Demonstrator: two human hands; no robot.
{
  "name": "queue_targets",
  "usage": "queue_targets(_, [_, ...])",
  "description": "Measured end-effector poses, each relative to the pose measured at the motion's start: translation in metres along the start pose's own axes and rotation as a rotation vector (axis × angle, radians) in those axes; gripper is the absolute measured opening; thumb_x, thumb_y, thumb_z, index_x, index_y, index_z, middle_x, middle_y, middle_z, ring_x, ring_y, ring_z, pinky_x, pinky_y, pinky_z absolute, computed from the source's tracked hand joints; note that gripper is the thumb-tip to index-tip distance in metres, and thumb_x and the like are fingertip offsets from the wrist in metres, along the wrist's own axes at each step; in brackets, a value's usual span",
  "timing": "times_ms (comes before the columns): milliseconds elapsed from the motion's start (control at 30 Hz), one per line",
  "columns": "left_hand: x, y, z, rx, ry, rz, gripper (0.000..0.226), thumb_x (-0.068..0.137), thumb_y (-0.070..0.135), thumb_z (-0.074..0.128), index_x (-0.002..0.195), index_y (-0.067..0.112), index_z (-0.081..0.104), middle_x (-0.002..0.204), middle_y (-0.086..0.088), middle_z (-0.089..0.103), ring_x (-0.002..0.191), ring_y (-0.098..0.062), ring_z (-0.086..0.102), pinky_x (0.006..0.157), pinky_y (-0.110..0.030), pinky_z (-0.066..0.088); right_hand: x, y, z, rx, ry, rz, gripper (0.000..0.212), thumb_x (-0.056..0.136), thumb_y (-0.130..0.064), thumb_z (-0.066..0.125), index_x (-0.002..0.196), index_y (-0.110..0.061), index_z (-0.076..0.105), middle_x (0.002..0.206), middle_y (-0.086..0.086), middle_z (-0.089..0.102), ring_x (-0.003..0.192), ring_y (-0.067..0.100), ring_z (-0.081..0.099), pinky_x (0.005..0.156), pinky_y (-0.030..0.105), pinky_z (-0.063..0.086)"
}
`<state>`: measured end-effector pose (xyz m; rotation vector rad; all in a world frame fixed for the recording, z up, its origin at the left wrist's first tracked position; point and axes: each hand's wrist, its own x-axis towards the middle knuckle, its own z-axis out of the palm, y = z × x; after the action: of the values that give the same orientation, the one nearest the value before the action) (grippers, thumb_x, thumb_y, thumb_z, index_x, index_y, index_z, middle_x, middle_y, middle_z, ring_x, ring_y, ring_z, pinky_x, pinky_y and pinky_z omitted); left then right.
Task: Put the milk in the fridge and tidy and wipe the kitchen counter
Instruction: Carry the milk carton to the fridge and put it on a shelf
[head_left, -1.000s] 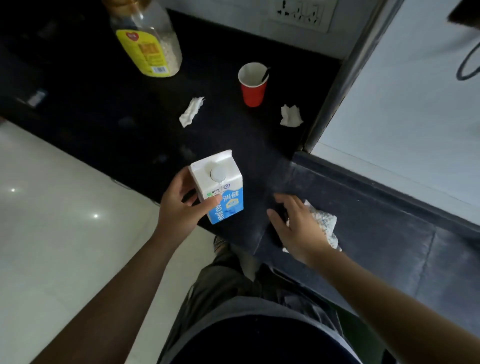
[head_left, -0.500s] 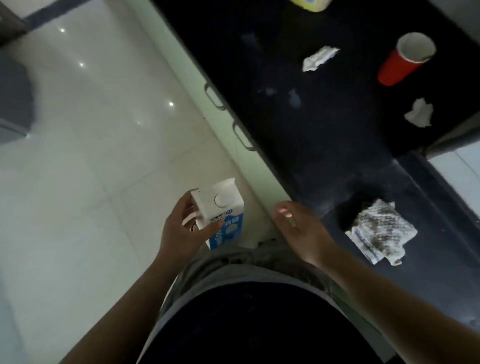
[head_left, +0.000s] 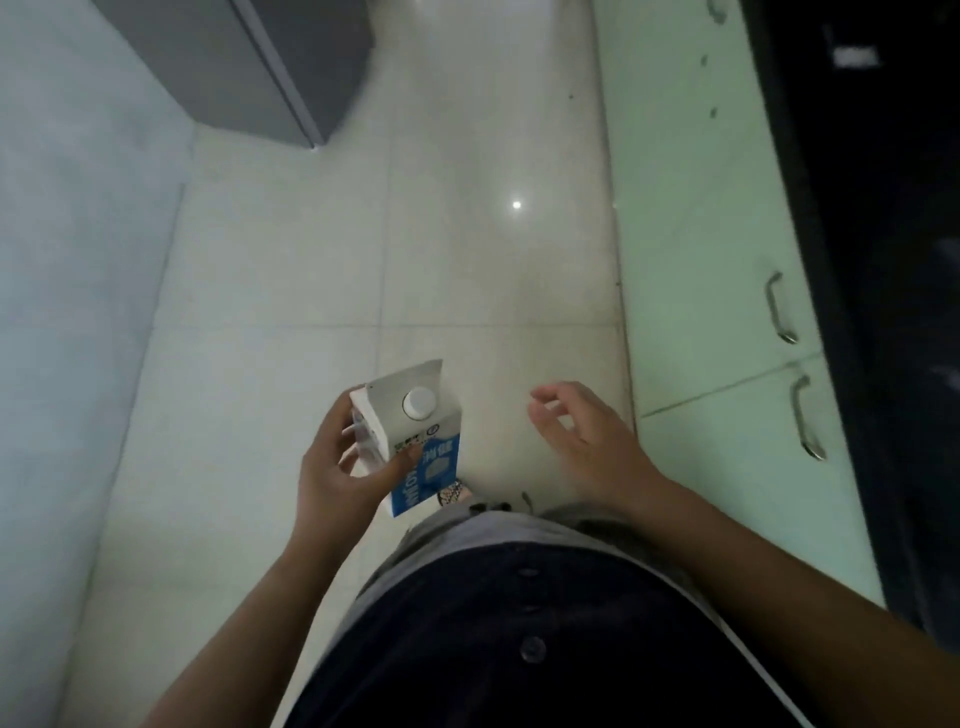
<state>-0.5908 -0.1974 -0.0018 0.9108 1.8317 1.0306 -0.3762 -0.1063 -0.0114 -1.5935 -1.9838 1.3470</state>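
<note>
My left hand (head_left: 337, 467) grips the blue-and-white cardboard milk carton (head_left: 415, 441) above the pale floor tiles (head_left: 467, 270), its capped gable end tilted away from me. My right hand (head_left: 587, 441) is empty, fingers loose

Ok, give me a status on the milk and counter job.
Done: the milk carton is off the counter, gripped in the left hand over the floor. In hand: carrying it, right hand empty, toward a grey appliance, probably the fridge. Left: putting it inside, then tidying and wiping; a pale scrap shows on the counter.
</note>
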Motion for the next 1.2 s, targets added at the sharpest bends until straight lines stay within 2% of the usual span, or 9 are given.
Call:
queue_targets(67, [0.012, -0.010, -0.031, -0.004, 0.083, -0.039, 0.051, 0.066, 0.027, 0.079, 0.096, 0.057, 0.051, 0.095, 0.031, 0.064, 0.095, 0.004, 0.059, 0.076, -0.019, 0.048, 0.028, -0.018, 0.017, -0.030, -0.046, -0.043, 0.034, 0.094, -0.036, 0.044, 0.121, -0.017, 0.052, 0.120, -0.003, 0.054, 0.102, 0.008, 0.050, 0.084, 0.020, 0.037])
queue_targets(200, [0.030, -0.030, -0.078, -0.032, 0.244, -0.143, 0.051, 0.070, 0.017, 0.079, 0.110, 0.036, 0.053, 0.105, 0.013, 0.065, 0.104, -0.015, 0.060, 0.074, -0.023, 0.048, 0.070, -0.053, 0.052, -0.084, -0.173, -0.072, 0.036, 0.094, -0.038, 0.043, 0.123, -0.017, 0.051, 0.122, -0.002, 0.054, 0.103, 0.009, 0.050, 0.087, 0.023, 0.039])
queue_targets(267, [0.039, -0.036, -0.095, -0.061, 0.290, -0.175, 0.051, 0.068, 0.022, 0.081, 0.110, 0.035, 0.054, 0.105, 0.014, 0.065, 0.103, -0.013, 0.060, 0.075, -0.024, 0.048, 0.089, -0.070, 0.068, -0.105, -0.239, -0.099, 0.037, 0.094, -0.040, 0.042, 0.124, -0.019, 0.050, 0.122, -0.004, 0.053, 0.105, 0.008, 0.050, 0.089, 0.025, 0.041])
queue_targets(367, [0.057, -0.038, -0.115, -0.106, 0.337, -0.210, 0.056, 0.057, 0.041, 0.079, 0.107, 0.039, 0.055, 0.099, 0.021, 0.067, 0.098, 0.000, 0.060, 0.073, -0.019, 0.048, 0.125, -0.094, 0.086, -0.156, -0.309, -0.128, 0.037, 0.094, -0.041, 0.041, 0.123, -0.021, 0.051, 0.121, -0.005, 0.054, 0.106, 0.009, 0.051, 0.093, 0.031, 0.043])
queue_targets(500, [0.100, -0.039, -0.136, -0.135, 0.391, -0.233, 0.047, 0.063, 0.030, 0.080, 0.104, 0.036, 0.057, 0.098, 0.017, 0.069, 0.097, -0.003, 0.062, 0.064, -0.010, 0.048, 0.186, -0.123, 0.102, -0.199, -0.358, -0.161, 0.038, 0.093, -0.042, 0.042, 0.122, -0.019, 0.051, 0.117, -0.005, 0.056, 0.104, 0.007, 0.051, 0.092, 0.028, 0.043])
queue_targets(633, [0.172, -0.033, -0.163, -0.139, 0.442, -0.249, 0.048, 0.066, 0.024, 0.083, 0.104, 0.035, 0.058, 0.098, 0.015, 0.069, 0.095, -0.003, 0.063, 0.063, -0.015, 0.050, 0.266, -0.159, 0.118, -0.214, -0.399, -0.203, 0.041, 0.094, -0.041, 0.042, 0.126, -0.015, 0.049, 0.119, -0.003, 0.055, 0.097, 0.003, 0.049, 0.079, 0.016, 0.037])
queue_targets(733, [0.242, -0.016, -0.186, -0.172, 0.480, -0.255, 0.046, 0.066, 0.021, 0.082, 0.103, 0.035, 0.058, 0.096, 0.016, 0.069, 0.095, -0.006, 0.063, 0.060, -0.013, 0.051, 0.342, -0.193, 0.120, -0.254, -0.426, -0.242, 0.042, 0.094, -0.039, 0.043, 0.127, -0.014, 0.047, 0.127, 0.000, 0.051, 0.103, 0.003, 0.044, 0.085, 0.019, 0.033])
queue_targets(900, [0.356, 0.036, -0.229, -0.249, 0.535, -0.225, 0.051, 0.065, 0.022, 0.084, 0.107, 0.037, 0.059, 0.100, 0.013, 0.068, 0.099, -0.011, 0.062, 0.062, -0.013, 0.049, 0.464, -0.270, 0.100, -0.298, -0.391, -0.321, 0.042, 0.094, -0.042, 0.041, 0.128, -0.018, 0.046, 0.131, -0.001, 0.049, 0.116, 0.009, 0.045, 0.098, 0.028, 0.039])
queue_targets(1200, [0.504, 0.081, -0.282, -0.241, 0.566, -0.193, 0.049, 0.068, 0.017, 0.080, 0.106, 0.037, 0.054, 0.103, 0.015, 0.063, 0.100, -0.008, 0.058, 0.064, -0.017, 0.047, 0.593, -0.335, 0.110, -0.278, -0.373, -0.290, 0.042, 0.094, -0.044, 0.040, 0.128, -0.020, 0.045, 0.131, -0.002, 0.049, 0.112, 0.006, 0.044, 0.092, 0.024, 0.037])
